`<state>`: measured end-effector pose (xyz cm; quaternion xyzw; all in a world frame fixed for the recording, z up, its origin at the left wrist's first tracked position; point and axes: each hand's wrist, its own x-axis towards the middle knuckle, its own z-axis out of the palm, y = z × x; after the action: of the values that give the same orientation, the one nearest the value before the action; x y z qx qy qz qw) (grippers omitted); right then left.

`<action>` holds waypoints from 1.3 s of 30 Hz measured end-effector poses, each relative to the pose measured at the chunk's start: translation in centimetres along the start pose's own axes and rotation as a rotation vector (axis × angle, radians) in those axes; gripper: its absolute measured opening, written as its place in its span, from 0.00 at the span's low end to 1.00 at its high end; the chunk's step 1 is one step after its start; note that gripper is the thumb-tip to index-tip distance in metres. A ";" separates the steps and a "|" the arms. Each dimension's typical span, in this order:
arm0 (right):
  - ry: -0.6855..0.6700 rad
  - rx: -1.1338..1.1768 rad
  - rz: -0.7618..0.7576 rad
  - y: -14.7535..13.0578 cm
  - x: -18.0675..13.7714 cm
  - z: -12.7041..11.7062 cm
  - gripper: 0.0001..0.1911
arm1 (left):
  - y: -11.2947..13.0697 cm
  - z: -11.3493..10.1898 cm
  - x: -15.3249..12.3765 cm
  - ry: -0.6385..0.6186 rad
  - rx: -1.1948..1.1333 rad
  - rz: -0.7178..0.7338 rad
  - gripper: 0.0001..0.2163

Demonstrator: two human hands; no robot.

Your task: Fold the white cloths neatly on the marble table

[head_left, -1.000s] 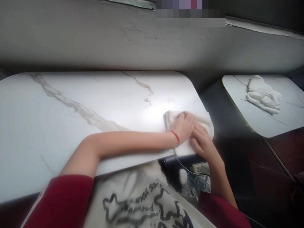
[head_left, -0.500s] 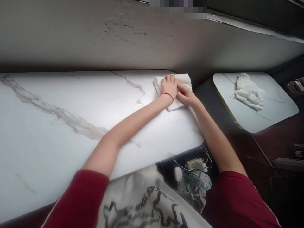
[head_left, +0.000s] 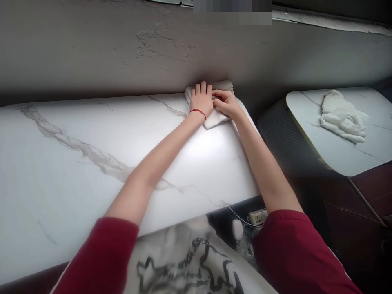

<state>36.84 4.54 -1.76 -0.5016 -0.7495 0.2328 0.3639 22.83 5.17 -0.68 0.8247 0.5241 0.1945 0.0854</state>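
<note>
A folded white cloth [head_left: 217, 119] lies at the far right corner of the white marble-patterned table [head_left: 73, 196], against the wall. My left hand [head_left: 202, 101] rests flat on it with the fingers spread, and a red string bracelet circles that wrist. Beside it, my right hand [head_left: 229, 105] grips the cloth, its thumb and fingers bent towards the left hand. Part of the cloth is hidden beneath both hands.
A grey wall [head_left: 92, 53] with cracked plaster runs along the table's back edge. Across a gap to the right, a second table [head_left: 339, 159] carries a crumpled white cloth [head_left: 344, 118]. Below the front edge are a power strip [head_left: 257, 217] and a white cable.
Both hands and the cloth have moved left and farther back, closer to the wall. The left fingers are more spread. The view has shifted slightly.
</note>
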 end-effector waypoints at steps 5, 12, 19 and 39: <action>0.112 -0.073 0.007 -0.2 -0.1 0.8 0.20 | 0.2 -1.4 -0.9 -0.051 0.094 0.005 0.20; 0.089 -0.177 -0.106 -1.7 -2.1 1.4 0.23 | 0.3 -3.5 -4.1 -0.106 0.179 0.088 0.22; 0.023 -0.477 -0.185 -10.6 -13.9 5.6 0.26 | -0.7 -7.6 -14.8 -0.257 0.327 0.380 0.24; -0.041 -0.574 -0.182 -12.9 -4.6 13.4 0.26 | -9.8 -9.4 -12.5 -0.171 0.305 0.174 0.24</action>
<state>19.96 -4.51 -2.44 -0.5099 -0.8338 -0.0118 0.2115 6.13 -2.39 1.58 0.8839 0.4650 0.0491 -0.0135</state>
